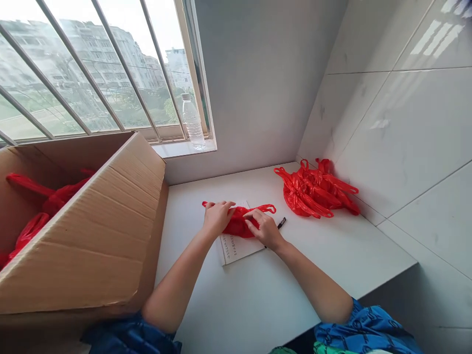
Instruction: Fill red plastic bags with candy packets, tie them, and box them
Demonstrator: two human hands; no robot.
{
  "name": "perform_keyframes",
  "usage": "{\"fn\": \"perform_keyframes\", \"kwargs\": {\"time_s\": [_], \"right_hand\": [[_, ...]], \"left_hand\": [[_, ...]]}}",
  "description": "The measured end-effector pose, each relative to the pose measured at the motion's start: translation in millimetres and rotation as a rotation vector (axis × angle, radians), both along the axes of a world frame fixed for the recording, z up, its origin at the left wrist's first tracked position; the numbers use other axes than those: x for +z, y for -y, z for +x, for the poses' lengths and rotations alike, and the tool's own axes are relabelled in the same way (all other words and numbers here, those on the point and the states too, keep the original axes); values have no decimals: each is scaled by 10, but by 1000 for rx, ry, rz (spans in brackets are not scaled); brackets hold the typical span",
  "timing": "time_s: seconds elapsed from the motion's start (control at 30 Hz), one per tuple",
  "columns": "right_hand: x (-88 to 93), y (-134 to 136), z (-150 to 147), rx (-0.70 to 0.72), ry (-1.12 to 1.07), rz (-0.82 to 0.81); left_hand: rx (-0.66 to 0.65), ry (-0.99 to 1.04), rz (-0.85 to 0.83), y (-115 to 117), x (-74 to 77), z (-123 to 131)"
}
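Note:
A red plastic bag (239, 222) lies folded on a white printed sheet (236, 247) in the middle of the white counter (258, 295). My left hand (217, 216) presses down on the bag's left part, fingers curled over it. My right hand (266, 230) pinches the bag's right part, just below its handle loop (266, 208). A dark pen (281, 223) pokes out from behind my right hand.
A pile of red plastic bags (317, 189) sits in the far right corner against the tiled wall. A large open cardboard box (84, 236) with more red bags (47, 201) stands at the left. A clear water bottle (192, 120) stands on the windowsill.

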State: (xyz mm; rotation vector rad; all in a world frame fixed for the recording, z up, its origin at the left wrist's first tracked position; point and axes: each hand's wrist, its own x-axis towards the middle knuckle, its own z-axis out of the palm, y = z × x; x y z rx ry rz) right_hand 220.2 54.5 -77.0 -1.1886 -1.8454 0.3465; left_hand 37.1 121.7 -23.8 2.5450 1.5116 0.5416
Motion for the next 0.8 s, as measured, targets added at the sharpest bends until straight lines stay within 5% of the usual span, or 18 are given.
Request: {"fn": "perform_keyframes", "kwargs": {"time_s": [0.23, 0.57, 0.7, 0.8], "right_hand": [[42, 21, -28, -222, 135, 18], [268, 127, 110, -154, 16, 10], [299, 120, 253, -208, 51, 34], [267, 123, 232, -155, 108, 28]], "left_hand": [[-32, -22, -78, 199, 64, -75], [70, 286, -125, 391, 224, -444], [193, 311, -83, 421, 219, -677], [161, 283, -54, 492, 177, -682]]}}
